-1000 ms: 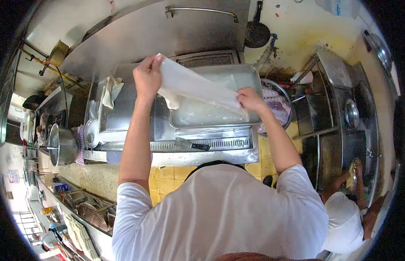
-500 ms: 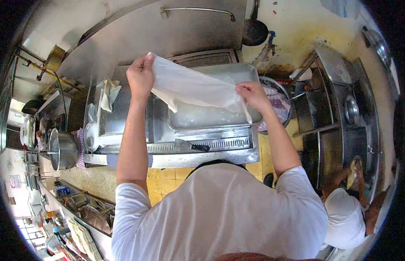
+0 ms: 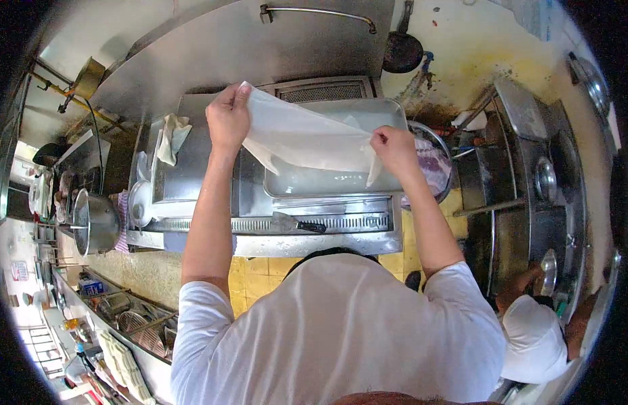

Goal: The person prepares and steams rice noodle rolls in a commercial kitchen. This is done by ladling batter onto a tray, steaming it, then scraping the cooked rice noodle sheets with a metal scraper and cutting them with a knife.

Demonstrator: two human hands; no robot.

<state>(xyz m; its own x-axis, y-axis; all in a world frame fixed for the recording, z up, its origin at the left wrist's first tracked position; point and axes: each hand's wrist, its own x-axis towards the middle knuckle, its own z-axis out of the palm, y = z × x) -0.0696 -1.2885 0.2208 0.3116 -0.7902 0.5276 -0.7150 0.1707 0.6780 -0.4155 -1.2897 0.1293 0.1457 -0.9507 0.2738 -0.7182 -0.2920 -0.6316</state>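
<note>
Printing on the wall notice [image 3: 19, 271] at far left is too small to read. Both arms reach forward and up: the left hand [image 3: 227, 118] pinches the raised corner of a translucent white sheet [image 3: 304, 138], and the right hand [image 3: 393, 148] grips the opposite, lower edge, both hands closed on it. The sheet hangs stretched and tilted between them, above the rectangular steel tray [image 3: 331, 191], with a knife [image 3: 297, 225] lying just in front.

Commercial kitchen, steel counter [image 3: 192, 169], hanging pan [image 3: 402, 50]
</note>
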